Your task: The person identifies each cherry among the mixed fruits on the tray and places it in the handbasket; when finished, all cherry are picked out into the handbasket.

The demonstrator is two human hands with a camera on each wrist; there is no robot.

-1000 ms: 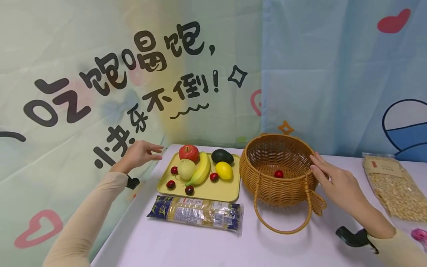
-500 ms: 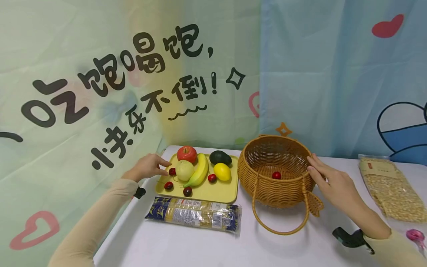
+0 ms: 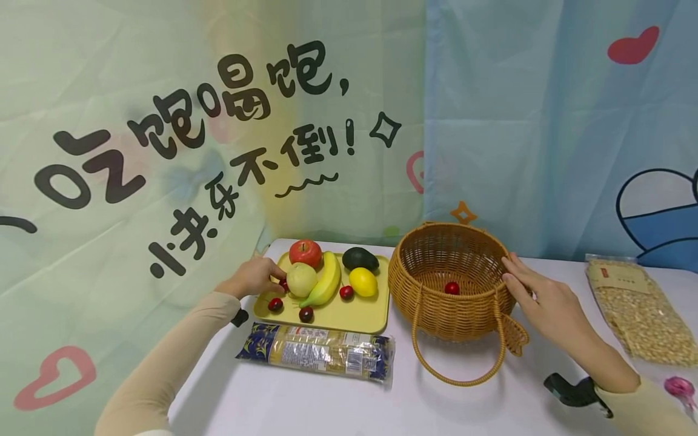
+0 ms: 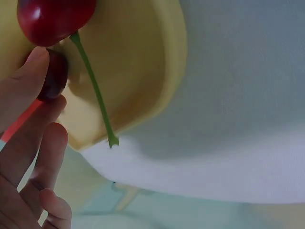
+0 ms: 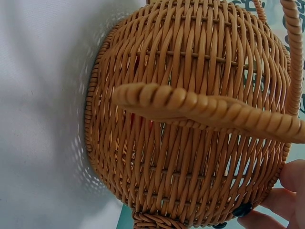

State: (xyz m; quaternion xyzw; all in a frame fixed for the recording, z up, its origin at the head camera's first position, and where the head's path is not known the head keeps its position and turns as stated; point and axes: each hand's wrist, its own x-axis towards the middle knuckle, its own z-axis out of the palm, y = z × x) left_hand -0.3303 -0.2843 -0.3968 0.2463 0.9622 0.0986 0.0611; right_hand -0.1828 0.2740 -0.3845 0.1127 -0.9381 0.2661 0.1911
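Observation:
Over the left end of the yellow tray (image 3: 349, 324), the left hand (image 3: 255, 277) pinches a dark red cherry (image 4: 56, 76) between thumb and fingertips, beside a pale green round fruit (image 3: 302, 279). Another cherry (image 4: 55, 16) with a green stem is close by in the left wrist view. At the right, the right hand (image 3: 551, 297) holds the rim of a brown wicker basket (image 3: 458, 315) with thumb and fingers; the right wrist view catches its fingertips (image 5: 281, 202) at the rim. One red cherry (image 3: 451, 288) lies inside the basket.
The tray also bears a red apple (image 3: 305, 254), a banana (image 3: 326, 281), an avocado (image 3: 360, 258), a lemon (image 3: 363, 282) and more cherries. A noodle packet (image 3: 316, 353) lies in front. Right of the basket are a bag of grains (image 3: 643, 315) and a pink item (image 3: 679, 386).
The left hand has come down and rightward from beside the tray onto the cherry near its left edge. The right hand has stayed at the basket rim.

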